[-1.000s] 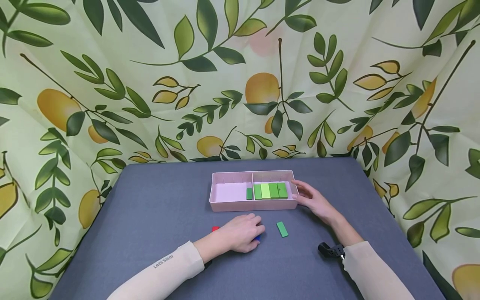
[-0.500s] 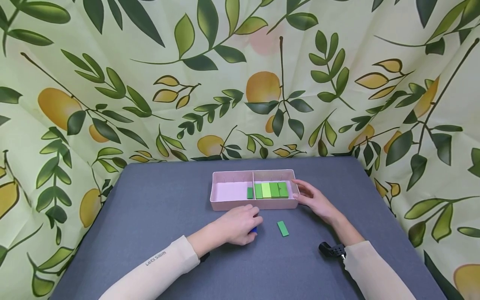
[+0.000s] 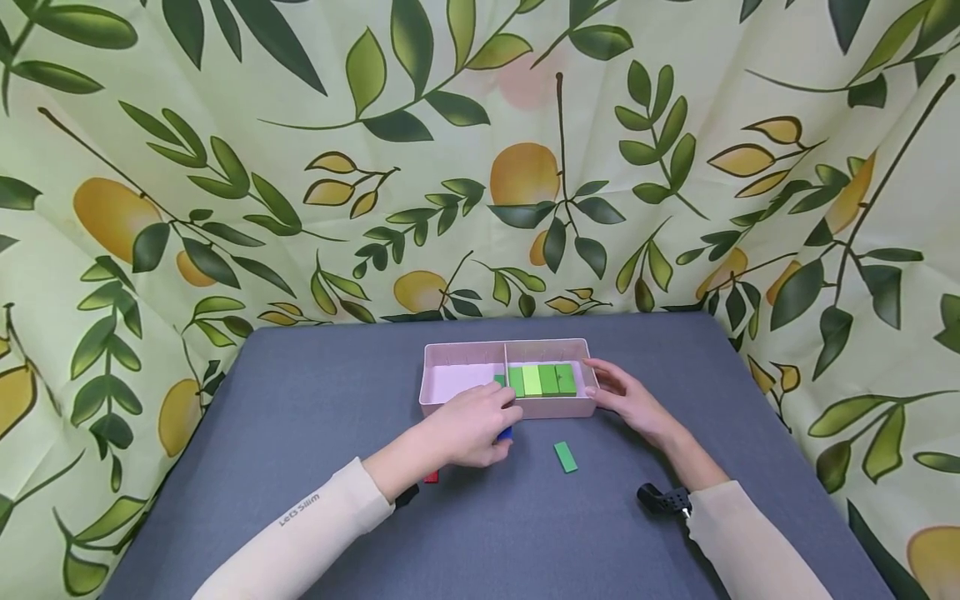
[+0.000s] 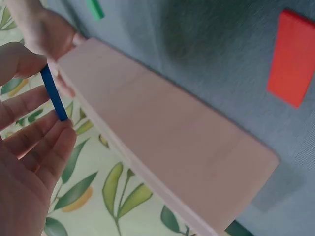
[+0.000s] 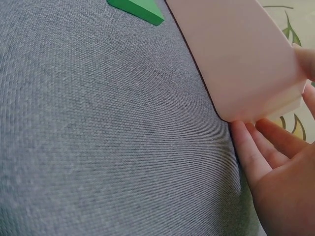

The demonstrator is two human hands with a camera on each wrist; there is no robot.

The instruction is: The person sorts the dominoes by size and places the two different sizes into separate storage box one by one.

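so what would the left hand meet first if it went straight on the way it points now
Probably the front wall of the pink box: the left hand, pinching a blue block, points that way. Height is unclear; if above it, the green blocks inside may come first.

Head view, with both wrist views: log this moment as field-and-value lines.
Left hand: pinches a flat blue rectangular block
Right hand: touches the right end of a pink two-compartment rectangular box
Right compartment: four flat rectangular blocks in green shades
Left compartment: small green block, partly hidden
Loose on grey-blue table: flat green rectangular block, flat red rectangular block
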